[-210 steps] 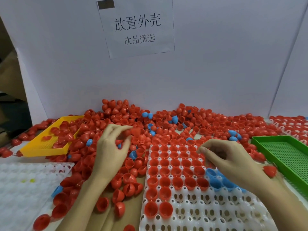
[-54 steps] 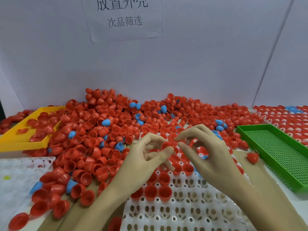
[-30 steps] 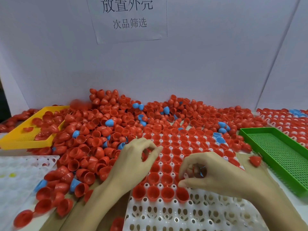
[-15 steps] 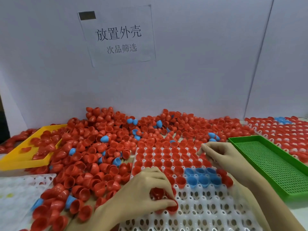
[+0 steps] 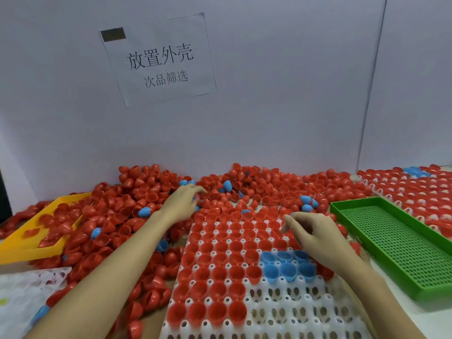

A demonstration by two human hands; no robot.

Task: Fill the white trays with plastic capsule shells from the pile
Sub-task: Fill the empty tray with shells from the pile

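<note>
Background: white board wall [image 5: 269, 118] across the upper frame, with a paper sign [image 5: 159, 59] in the upper left part.
Left hand [image 5: 181, 204]: reached far into the pile of capsule shells [image 5: 137, 192] at centre left, palm down, fingers stretched forward and resting among the red shells; I cannot tell whether it holds one.
Right hand [image 5: 315, 233]: over the upper right part of the white tray, fingers loosely bent, thumb and forefinger close together; whether a shell is between them cannot be seen.
White tray [image 5: 281, 311]: centre bottom of the frame; the upper rows hold red shells with the open side up, and a small group of blue shells [image 5: 286, 265] sits just below the right hand; the lower right cells are free.
Pile: red shells with a few blue ones, along the foot of the wall, touching the top edge of the tray.
Yellow tray [image 5: 27, 250]: left edge, partly covered by red shells.
Green tray [image 5: 396, 245]: right side, just beside the right forearm.
Second white tray [image 5: 22, 289]: lower left corner.
Filled tray [image 5: 420, 192]: far right, behind the green tray, full of red shells.
</note>
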